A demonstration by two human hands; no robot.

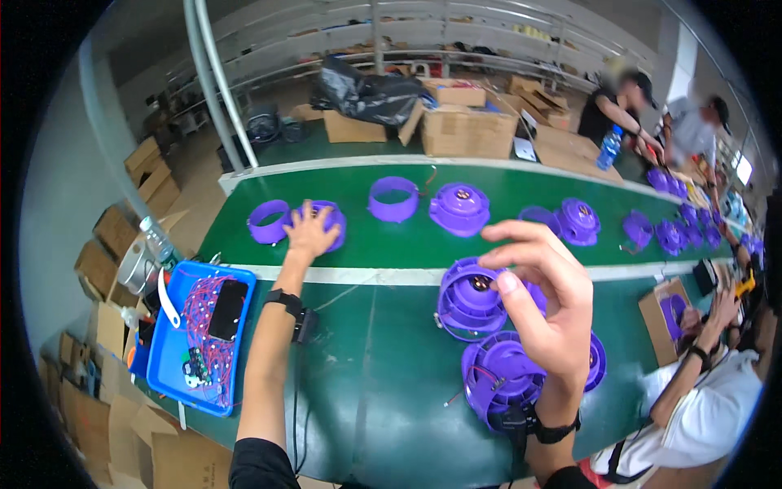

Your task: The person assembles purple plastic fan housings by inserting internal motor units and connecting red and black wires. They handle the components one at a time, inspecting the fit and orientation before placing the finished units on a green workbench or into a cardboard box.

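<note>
My left hand (312, 232) reaches over a purple round fan housing (335, 218) on the green conveyor belt. Its fingers are spread across the top, and how firmly they touch cannot be told. Just left of it lies an open purple ring (262, 231). My right hand (547, 297) is raised over the near table, fingers curved and apart, holding nothing. Partly hidden behind it are a purple housing (463, 311) with a dark metal centre and, nearer me, another purple housing (489, 371) with thin wires. A further purple part (599, 360) shows beside my right wrist.
A blue tray (247, 326) with red wires and a black slab stands left. More purple housings (460, 209) line the belt (358, 244). Cardboard boxes (468, 130) stand beyond it. To the right, a co-worker's hand (721, 308) is near a small carton (658, 326).
</note>
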